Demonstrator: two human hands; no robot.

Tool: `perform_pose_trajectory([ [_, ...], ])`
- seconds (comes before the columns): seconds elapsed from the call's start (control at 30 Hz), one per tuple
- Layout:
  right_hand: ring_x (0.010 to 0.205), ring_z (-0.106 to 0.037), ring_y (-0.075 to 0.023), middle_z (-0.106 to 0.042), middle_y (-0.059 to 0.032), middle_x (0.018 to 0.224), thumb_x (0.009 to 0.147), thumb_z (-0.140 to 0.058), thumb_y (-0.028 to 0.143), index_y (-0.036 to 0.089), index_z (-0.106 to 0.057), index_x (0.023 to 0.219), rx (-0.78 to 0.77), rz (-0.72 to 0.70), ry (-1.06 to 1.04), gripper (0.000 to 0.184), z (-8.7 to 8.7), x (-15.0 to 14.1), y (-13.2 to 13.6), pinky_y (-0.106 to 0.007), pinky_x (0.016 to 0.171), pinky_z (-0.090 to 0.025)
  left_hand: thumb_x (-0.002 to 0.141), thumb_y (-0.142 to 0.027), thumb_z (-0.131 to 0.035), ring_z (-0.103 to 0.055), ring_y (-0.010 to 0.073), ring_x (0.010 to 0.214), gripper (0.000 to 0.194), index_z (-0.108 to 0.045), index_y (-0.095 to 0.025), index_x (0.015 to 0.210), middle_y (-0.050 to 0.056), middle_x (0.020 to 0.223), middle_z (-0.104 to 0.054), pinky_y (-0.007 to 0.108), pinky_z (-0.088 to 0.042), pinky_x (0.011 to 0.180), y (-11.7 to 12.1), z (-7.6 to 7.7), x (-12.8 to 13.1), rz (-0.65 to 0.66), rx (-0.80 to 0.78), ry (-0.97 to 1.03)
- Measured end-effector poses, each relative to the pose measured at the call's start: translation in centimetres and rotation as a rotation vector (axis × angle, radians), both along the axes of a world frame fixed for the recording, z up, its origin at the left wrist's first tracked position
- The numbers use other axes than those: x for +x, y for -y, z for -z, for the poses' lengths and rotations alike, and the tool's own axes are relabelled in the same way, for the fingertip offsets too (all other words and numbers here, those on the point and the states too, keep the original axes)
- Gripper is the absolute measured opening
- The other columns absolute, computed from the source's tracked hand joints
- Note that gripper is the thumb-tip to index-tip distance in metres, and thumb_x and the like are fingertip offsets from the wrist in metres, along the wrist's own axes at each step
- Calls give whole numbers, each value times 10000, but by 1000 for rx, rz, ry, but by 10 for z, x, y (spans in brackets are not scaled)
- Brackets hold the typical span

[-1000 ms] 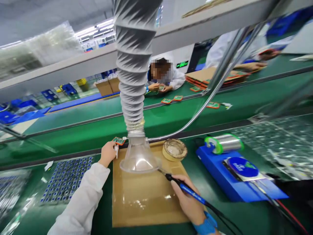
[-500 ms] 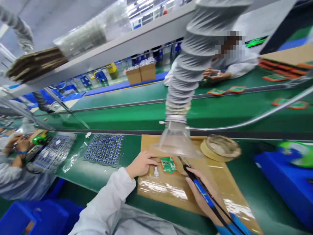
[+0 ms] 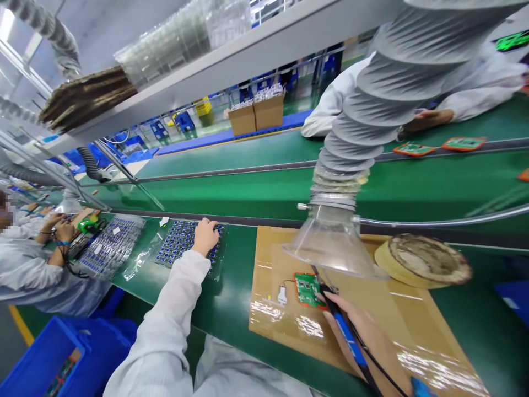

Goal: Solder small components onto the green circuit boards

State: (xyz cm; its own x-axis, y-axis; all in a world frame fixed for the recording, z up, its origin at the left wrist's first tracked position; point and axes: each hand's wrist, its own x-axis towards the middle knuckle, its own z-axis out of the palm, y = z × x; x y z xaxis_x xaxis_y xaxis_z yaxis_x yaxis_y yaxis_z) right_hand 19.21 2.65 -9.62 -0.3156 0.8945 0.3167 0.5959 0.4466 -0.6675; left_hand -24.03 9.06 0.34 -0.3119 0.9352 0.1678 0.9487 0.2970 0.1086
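Observation:
My left hand [image 3: 205,237] is over the far right part of a clear tray [image 3: 177,242] filled with rows of small blue-and-silver parts. Its fingers are bent together at the parts, and what lies between them is hidden. In my right hand [image 3: 363,325] is a blue-and-black soldering iron [image 3: 346,331], its tip pointing away from me at the edge of a green circuit board [image 3: 306,288] with an orange border. A small white connector piece [image 3: 282,295] lies left of the board, joined to it by a thin wire. Both lie on a brown, film-covered sheet [image 3: 285,325].
A clear extraction hood [image 3: 334,242] on a grey hose hangs just behind the board. A round yellowish roll [image 3: 421,262] stands at the right. More circuit boards [image 3: 463,144] lie across the bench. A co-worker's sleeve [image 3: 25,270] is at left, near a blue bin [image 3: 49,353].
My left hand has left the white piece beside the board and moved left onto the tray of parts. The soldering iron is now closer to the board. The view has shifted left.

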Motion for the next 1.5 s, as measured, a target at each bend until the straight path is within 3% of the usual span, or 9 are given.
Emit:
perform_pose_trajectory([
  [0.17,938,-764,-289,-798,-55,1062,935,-556,473,282,-701,1215,-49,-57,-50,368,-19,-4,5,-433,828,-637,866,-234,-603,-545,343,1148,159,-720,-159,943,166,1137,-621,472,-443,966,-17,-8,-3,2,-133,-83],
  [0.33,1075,-733,-286,-776,-65,1164,969,-547,434,259,-643,1288,-96,4,-121,376,-29,-8,6,-439,915,-608,894,-214,-522,-527,378,1167,173,-673,-153,837,186,1157,-636,509,-424,961,-24,-12,-10,49,-181,-91],
  [0.53,1075,-734,-277,-768,-61,1186,980,-557,408,266,-608,1322,-108,-2,-145,374,-27,-7,8,-441,938,-596,913,-219,-508,-623,275,898,131,-628,-167,910,108,878,-681,388,-451,850,-10,-18,6,67,30,-77],
  [0.7,1088,-730,-275,-771,-63,1169,978,-568,393,260,-610,1309,-114,45,-170,359,-33,-8,10,-445,948,-592,929,-311,-551,-615,178,733,173,-651,-177,884,45,788,-676,302,-469,750,20,-18,62,143,297,276],
  [0.83,1075,-737,-272,-771,-59,1168,971,-575,392,267,-611,1304,-121,69,-191,357,-36,-8,10,-444,943,-598,864,-416,-673,-651,166,790,236,-652,-181,840,58,905,-715,294,-523,747,42,-7,123,163,431,949],
  [0.93,1058,-746,-275,-776,-56,1153,967,-581,393,273,-612,1303,-128,81,-200,358,-36,-7,10,-446,917,-611,808,-471,-737,-695,174,825,314,-608,-185,808,71,946,-742,324,-562,783,54,2,161,115,319,1473],
  [1.0,1075,-743,-279,-775,-61,1156,964,-590,383,271,-616,1298,-122,89,-217,353,-37,-7,11,-449,927,-610,767,-471,-785,-689,160,725,349,-594,-179,771,49,793,-737,304,-562,723,60,6,179,93,164,1610],
  [1.2,1031,-758,-238,-788,-47,1088,963,-634,338,274,-613,1242,-189,107,-455,287,-54,-16,20,-429,971,-595,702,-400,-842,-671,149,610,285,-722,-152,773,59,713,-758,245,-521,571,73,2,206,185,-211,1461],
  [1.5,848,-756,-201,-768,-32,961,868,-744,379,261,-620,1138,-402,99,-756,320,-79,-40,17,-366,809,-641,791,-365,-772,-734,193,711,188,-765,-177,798,61,780,-785,288,-590,692,84,-2,220,303,-285,1336],
])
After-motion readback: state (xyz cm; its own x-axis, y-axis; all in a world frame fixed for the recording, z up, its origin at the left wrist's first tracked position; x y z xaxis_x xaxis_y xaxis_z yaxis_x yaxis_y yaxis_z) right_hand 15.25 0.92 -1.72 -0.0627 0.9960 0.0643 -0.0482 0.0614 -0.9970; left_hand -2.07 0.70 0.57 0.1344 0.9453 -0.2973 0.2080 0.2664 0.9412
